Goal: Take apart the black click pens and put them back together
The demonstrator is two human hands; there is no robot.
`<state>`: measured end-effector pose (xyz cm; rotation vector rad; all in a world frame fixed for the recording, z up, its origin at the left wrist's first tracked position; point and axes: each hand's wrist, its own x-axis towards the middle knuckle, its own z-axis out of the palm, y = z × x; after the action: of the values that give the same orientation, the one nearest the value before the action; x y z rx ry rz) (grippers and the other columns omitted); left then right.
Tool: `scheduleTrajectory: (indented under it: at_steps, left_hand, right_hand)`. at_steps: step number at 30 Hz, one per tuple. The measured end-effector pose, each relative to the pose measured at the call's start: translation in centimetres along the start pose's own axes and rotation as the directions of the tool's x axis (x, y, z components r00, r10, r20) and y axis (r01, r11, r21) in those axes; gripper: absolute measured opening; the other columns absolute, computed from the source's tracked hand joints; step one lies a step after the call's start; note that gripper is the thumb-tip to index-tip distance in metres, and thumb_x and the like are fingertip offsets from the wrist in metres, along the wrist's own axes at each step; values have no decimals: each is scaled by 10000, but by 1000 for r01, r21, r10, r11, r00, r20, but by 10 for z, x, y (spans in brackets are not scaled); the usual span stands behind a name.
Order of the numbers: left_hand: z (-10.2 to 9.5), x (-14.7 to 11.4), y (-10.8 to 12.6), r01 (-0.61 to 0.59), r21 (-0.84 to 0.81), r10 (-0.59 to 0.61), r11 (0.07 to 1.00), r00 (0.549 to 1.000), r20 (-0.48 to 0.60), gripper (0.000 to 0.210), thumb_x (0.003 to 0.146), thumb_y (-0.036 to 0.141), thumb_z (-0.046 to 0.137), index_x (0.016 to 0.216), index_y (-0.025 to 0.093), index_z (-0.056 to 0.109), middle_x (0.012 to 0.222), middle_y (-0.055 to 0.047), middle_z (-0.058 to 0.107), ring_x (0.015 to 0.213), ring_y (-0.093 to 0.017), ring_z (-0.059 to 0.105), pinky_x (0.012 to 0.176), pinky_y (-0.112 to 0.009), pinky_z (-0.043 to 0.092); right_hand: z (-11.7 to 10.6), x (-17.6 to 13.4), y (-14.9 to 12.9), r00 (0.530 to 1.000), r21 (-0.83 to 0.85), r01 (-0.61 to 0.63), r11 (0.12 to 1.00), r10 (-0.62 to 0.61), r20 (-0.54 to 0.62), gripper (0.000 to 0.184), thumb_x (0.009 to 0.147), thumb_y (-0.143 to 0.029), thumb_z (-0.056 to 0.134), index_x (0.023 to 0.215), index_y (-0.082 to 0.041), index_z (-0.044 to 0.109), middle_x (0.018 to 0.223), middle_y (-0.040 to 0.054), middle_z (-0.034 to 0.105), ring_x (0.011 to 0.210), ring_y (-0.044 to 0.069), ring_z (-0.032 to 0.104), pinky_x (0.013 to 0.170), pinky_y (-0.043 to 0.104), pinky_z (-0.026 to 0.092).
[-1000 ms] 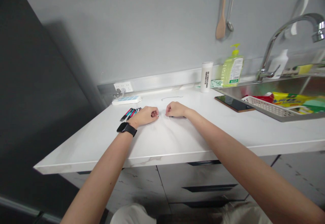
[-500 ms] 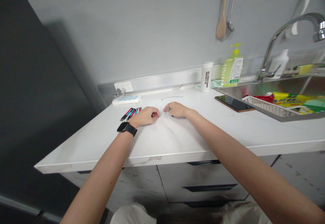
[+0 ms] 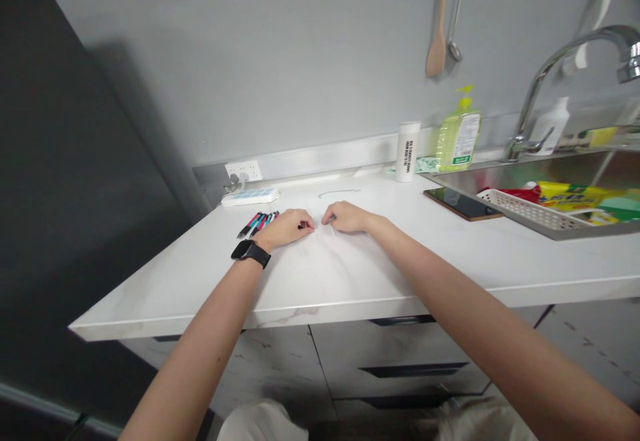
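My left hand (image 3: 287, 227), with a black watch (image 3: 250, 251) on its wrist, is closed in a pinch just above the counter. Between its fingers shows a small black piece (image 3: 302, 227), too small to identify. Close by on the right, my right hand (image 3: 347, 217) is also pinched, its fingertips a short gap from the left ones. A trace of teal shows at its fingers, but the rest of what it holds is hidden. Several black, pink and teal pens (image 3: 257, 224) lie side by side, left of my left hand. Behind both hands a thin grey wire or cord (image 3: 340, 192) lies flat.
A white power strip (image 3: 250, 197) lies near the wall socket (image 3: 243, 171). Toward the right stand a white canister (image 3: 407, 152) and a yellow-green pump bottle (image 3: 459, 134). A phone (image 3: 463, 203) lies beside the sink (image 3: 555, 233), under a curved tap (image 3: 537, 81).
Both hands stay almost in place, with only slight finger movement. Less of the teal thing shows below my right hand now.
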<state>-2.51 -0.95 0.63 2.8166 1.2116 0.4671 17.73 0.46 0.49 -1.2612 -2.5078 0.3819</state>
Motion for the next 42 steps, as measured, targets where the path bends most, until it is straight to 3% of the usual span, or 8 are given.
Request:
scheduleTrajectory:
  at_steps: [6, 11, 19, 24, 28, 42]
  left_hand:
    - [1, 1, -2, -24, -1, 24, 1000, 1000, 19, 199, 808, 199, 525, 884, 156, 704, 901, -54, 692, 823, -155, 620, 802, -259, 460]
    - [1, 1, -3, -38, 7, 37, 999, 999, 18, 208, 811, 191, 518, 892, 171, 708, 933, -53, 691, 867, -157, 619, 839, -257, 452]
    - [-1, 1, 0, -22, 35, 21, 999, 1000, 20, 202, 816, 173, 509, 896, 163, 695, 925, -55, 690, 887, -168, 612, 874, -281, 451]
    - [2, -1, -8, 140, 168, -125, 976, 987, -100, 275, 799, 189, 535, 1046, 140, 644, 1118, -106, 641, 1061, -225, 572, 988, -354, 410]
    - [2, -3, -12, 213, 193, -215, 958, 977, -14, 275, 803, 133, 476, 1020, 146, 644, 1078, -97, 657, 1013, -211, 598, 950, -333, 432]
    - [-1, -4, -9, 267, 214, -262, 940, 964, -54, 208, 785, 160, 513, 961, 161, 624, 946, -82, 658, 865, -196, 613, 800, -295, 456]
  right_hand:
    - [-2, -2, -4, 999, 26, 41, 999, -41, -2, 428, 721, 2, 473, 1028, -141, 734, 1071, 43, 719, 1004, 155, 646, 879, 166, 447]
    - [-2, -3, -5, 995, 8, 82, 997, -82, -53, 406, 704, 12, 507, 997, -144, 740, 1147, 60, 688, 1080, 166, 615, 936, 177, 425]
    - [-2, -5, -7, 1000, 11, 21, 1000, -21, 9, 392, 722, -9, 511, 990, -179, 742, 1110, 32, 705, 1062, 168, 620, 895, 177, 438]
    - [-1, -3, -4, 999, -21, 31, 999, -31, -25, 443, 724, 8, 498, 1068, -164, 717, 1126, 46, 696, 1012, 157, 634, 873, 172, 446]
    - [1, -1, -1, 999, -23, 26, 999, -26, -34, 405, 755, -9, 489, 1066, -139, 714, 1107, 59, 703, 991, 152, 640, 870, 176, 449]
    - [0, -2, -4, 1000, -10, 13, 1000, -14, -16, 338, 776, -66, 514, 1001, -181, 739, 1045, 33, 724, 928, 141, 656, 833, 177, 458]
